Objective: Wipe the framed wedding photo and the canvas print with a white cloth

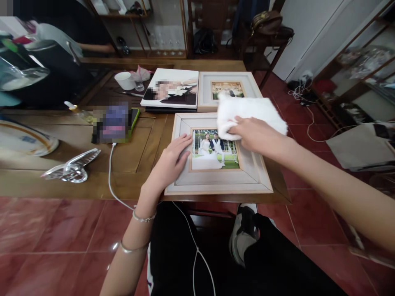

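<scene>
A white picture frame (pixel 216 183) with a wedding photo (pixel 212 154) of two seated people lies flat near the table's front edge. My left hand (pixel 173 160) rests on its left side, fingers stretched out over the border. In my right hand (pixel 253 133) is a fluffy white cloth (pixel 256 111), gripped at its near edge. The cloth covers the upper right of this frame and overlaps a second white frame (pixel 254 84) behind. Next to that one lies a white-edged photo panel (pixel 175 88) on something dark.
On the wooden table (pixel 148 144) are a phone (pixel 135 119) with a white cable (pixel 110 172), a clear hair claw clip (pixel 72 166), a dropper bottle (pixel 78 112) and a white cup (pixel 124 80). A brown bag (pixel 267 24) sits behind. A person's arm (pixel 95 48) shows far left.
</scene>
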`<state>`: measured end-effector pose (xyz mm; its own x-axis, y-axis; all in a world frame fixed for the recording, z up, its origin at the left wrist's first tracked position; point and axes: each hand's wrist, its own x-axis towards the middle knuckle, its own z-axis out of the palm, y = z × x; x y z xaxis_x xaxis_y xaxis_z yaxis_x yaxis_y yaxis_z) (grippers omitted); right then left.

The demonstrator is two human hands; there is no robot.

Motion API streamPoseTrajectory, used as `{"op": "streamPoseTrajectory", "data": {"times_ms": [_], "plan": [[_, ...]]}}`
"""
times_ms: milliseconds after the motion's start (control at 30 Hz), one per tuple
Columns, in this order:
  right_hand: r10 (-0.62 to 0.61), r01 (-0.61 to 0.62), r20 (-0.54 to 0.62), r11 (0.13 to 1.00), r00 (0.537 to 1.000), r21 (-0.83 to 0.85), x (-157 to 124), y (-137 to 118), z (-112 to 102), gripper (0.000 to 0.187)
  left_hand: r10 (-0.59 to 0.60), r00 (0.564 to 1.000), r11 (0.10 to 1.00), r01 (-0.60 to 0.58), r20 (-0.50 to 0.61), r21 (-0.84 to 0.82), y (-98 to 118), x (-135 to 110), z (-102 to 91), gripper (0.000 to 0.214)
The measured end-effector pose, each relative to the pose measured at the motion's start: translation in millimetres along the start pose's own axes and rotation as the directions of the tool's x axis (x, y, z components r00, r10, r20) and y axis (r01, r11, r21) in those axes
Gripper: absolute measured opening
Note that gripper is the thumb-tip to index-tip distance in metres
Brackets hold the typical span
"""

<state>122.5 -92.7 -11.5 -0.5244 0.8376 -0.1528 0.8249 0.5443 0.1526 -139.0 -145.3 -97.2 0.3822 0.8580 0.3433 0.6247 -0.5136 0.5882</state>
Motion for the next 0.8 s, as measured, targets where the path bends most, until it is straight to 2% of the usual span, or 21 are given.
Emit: {"op": "streamPoseTrajectory", "data": {"times_ms": [67, 133, 267, 333, 467, 567, 667, 733, 800], "plan": [[0.083, -0.082, 0.051, 0.997, 0.995, -0.006, -20.2, 7.7, -1.2, 0.048, -0.004, 1.000, 1.000, 0.004, -0.003, -0.004, 0.5, 0.1, 0.2, 0.039], [0.081, -0.080, 0.074, 0.997, 0.994, -0.018, -39.7, 3.2, -3.3, 0.050, -0.008, 1.000, 1.000, 0.008, -0.008, -0.003, 1.0, 0.4, 0.5, 0.039], [-0.020, 0.025, 0.146, 0.999, 0.989, -0.032, -75.8, -34.0, -11.6, 0.046, -0.003, 1.000, 1.000, 0.004, -0.022, 0.008, 1.2, 0.9, 1.6, 0.039], [-0.079, 0.077, 0.204, 0.997, 0.976, 0.019, -92.4, -54.6, -17.8, 0.044, 0.004, 1.000, 1.000, -0.004, -0.025, 0.008, 0.8, 1.0, 2.3, 0.039], [-0.196, 0.163, 0.216, 0.974, 0.956, 0.159, -111.8, -76.7, -29.7, 0.042, 0.007, 0.999, 1.000, -0.007, -0.038, 0.003, 0.1, 1.1, 3.5, 0.038], [-0.140, 0.098, 0.198, 0.973, 0.970, 0.210, -101.6, -80.5, -30.6, 0.046, -0.003, 0.999, 1.000, 0.003, -0.050, -0.009, 0.4, 0.4, 3.4, 0.038], [-0.058, 0.045, 0.052, 0.974, 0.997, 0.221, -68.9, -84.7, -17.5, 0.058, -0.015, 0.987, 0.999, 0.009, -0.161, -0.033, -1.2, -1.4, 3.3, 0.040], [-0.078, 0.093, -0.074, 0.971, 0.994, 0.218, -40.6, -90.0, -2.3, 0.063, -0.045, 0.956, 0.998, 0.033, -0.290, -0.046, -4.5, -3.1, 4.3, 0.042], [-0.181, 0.211, -0.158, 0.956, 0.971, 0.204, -14.4, -96.4, 13.5, 0.064, -0.095, 0.920, 0.994, 0.069, -0.379, -0.080, -9.1, -4.9, 6.1, 0.043]]}}
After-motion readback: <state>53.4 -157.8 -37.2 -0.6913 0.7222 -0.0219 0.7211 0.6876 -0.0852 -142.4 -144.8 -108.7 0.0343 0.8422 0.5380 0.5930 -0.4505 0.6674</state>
